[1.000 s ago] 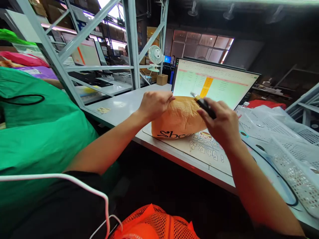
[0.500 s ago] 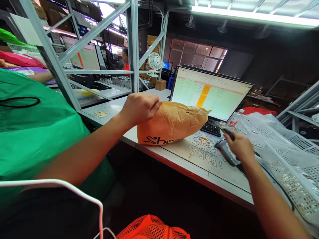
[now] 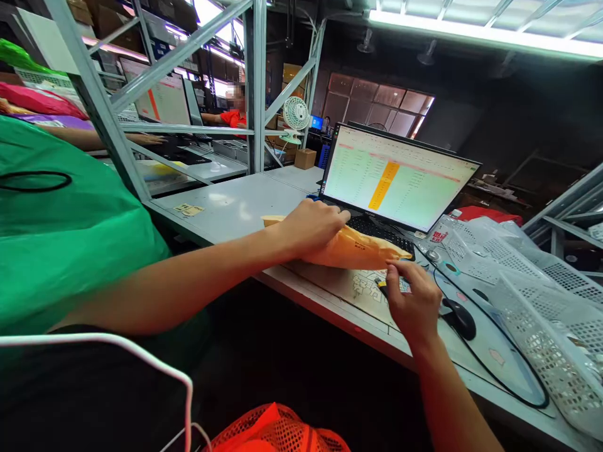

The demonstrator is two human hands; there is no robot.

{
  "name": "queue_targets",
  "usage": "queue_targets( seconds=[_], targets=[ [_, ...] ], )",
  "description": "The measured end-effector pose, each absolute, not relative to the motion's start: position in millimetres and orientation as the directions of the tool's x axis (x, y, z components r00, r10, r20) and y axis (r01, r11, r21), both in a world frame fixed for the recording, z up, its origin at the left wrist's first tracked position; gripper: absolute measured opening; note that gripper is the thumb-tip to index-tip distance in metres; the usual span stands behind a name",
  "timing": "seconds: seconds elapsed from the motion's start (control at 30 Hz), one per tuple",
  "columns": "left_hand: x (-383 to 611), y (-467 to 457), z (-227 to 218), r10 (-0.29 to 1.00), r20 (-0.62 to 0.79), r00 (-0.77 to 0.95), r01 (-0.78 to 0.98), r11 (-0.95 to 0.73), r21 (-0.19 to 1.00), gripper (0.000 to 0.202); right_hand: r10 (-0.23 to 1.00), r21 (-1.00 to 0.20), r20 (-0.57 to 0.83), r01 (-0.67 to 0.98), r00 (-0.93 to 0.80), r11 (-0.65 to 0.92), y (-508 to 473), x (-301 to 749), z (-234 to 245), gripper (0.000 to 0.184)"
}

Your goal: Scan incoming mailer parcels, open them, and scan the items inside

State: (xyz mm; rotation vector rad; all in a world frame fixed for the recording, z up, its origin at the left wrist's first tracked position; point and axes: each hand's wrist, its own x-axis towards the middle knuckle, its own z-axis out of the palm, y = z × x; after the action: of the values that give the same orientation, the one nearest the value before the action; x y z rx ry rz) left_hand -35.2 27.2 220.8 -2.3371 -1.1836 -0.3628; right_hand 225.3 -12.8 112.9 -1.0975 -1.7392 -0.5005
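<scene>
An orange-yellow plastic mailer bag (image 3: 362, 250) lies tilted low over the desk's front part, in front of the keyboard (image 3: 377, 229). My left hand (image 3: 313, 229) presses on its top with the fingers closed on the plastic. At the bag's right corner, the thumb and fingertips of my right hand (image 3: 414, 301) touch or pinch the edge. A black and yellow utility knife (image 3: 382, 287) sticks out under that hand, most of it hidden by the palm. Beneath the bag is a printed desk mat (image 3: 365, 285).
A monitor (image 3: 400, 176) stands behind the bag. To the right are a mouse (image 3: 459, 319), a looping black cable and white perforated baskets (image 3: 541, 339). A large green bag (image 3: 70, 238) and a metal shelf frame (image 3: 257, 88) stand left. A person in red (image 3: 234, 118) sits beyond.
The bag has tipped from standing to lying flatter and moved right, with my left hand on it. My right hand has come left with the knife to the bag's corner.
</scene>
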Motion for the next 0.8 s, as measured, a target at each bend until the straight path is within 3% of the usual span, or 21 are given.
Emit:
queue_targets(
  seconds=[0.1,0.27,0.33,0.5,0.63,0.8],
  targets=[
    [-37,32,209,0.635,0.508,0.582,0.810,-0.509,-0.292,0.013,0.340,-0.088,0.922,0.753,-0.187,0.653,-17,186,134,0.019],
    [-41,38,203,0.540,0.583,0.607,0.784,-0.529,-0.325,0.017,0.404,-0.017,0.861,0.777,-0.309,0.629,17,145,135,0.047],
    [-44,41,204,0.560,0.601,0.571,0.813,-0.488,-0.318,0.021,0.410,-0.022,0.867,0.801,-0.283,0.599,29,135,134,0.044],
    [-53,55,212,0.647,0.640,0.414,0.907,-0.352,-0.230,0.024,0.373,0.031,0.885,0.834,-0.279,0.551,38,115,141,0.015],
    [-60,74,226,0.697,0.666,0.266,0.959,-0.261,-0.109,0.026,0.292,0.165,0.836,0.720,-0.465,0.674,31,107,151,0.023],
    [-97,126,240,0.673,0.707,0.219,0.966,-0.251,-0.061,0.022,0.263,0.214,0.727,0.573,-0.634,0.791,6,117,152,0.027]
  ],
)
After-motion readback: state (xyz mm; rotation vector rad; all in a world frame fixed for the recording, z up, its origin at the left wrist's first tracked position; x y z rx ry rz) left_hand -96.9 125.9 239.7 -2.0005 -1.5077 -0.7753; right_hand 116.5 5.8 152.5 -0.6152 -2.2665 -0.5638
